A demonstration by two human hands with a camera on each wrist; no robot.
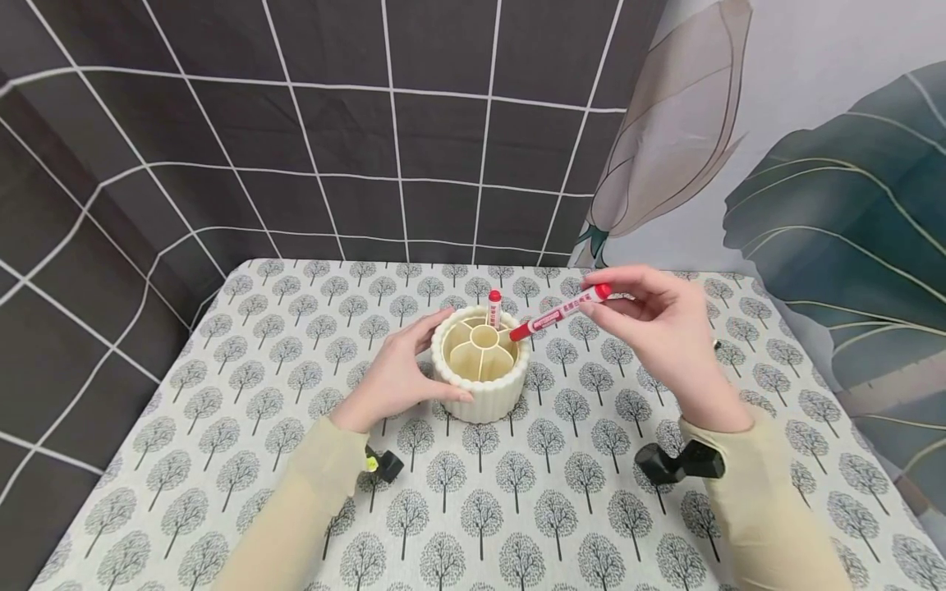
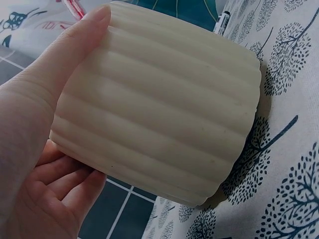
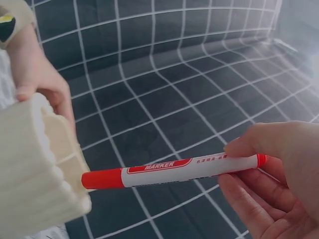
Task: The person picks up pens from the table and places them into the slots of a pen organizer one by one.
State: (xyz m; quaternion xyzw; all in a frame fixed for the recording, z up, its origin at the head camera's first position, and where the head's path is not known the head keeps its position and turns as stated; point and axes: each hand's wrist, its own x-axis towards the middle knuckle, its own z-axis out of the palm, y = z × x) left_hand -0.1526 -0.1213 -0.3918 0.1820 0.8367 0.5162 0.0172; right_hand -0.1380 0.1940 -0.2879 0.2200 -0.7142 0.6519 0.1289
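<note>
A cream, ribbed pen holder (image 1: 480, 402) with a scalloped rim and several compartments stands on the table. My left hand (image 1: 399, 369) grips its side, thumb at the front and fingers round the back left. A red-and-white marker (image 1: 493, 310) stands upright in a rear compartment. Between thumb and fingers, my right hand (image 1: 658, 320) pinches a second red-and-white marker (image 3: 174, 169) by one end. That marker slants down to the left, its red cap (image 3: 102, 179) at the holder's right rim; whether they touch I cannot tell.
A tree-print cloth (image 1: 480, 509) covers the table. Past the holder in the left wrist view lies a white marker with a black end (image 2: 222, 23). Dark grid-patterned fabric (image 1: 332, 131) hangs behind the table, with a floral curtain (image 1: 813, 205) at right.
</note>
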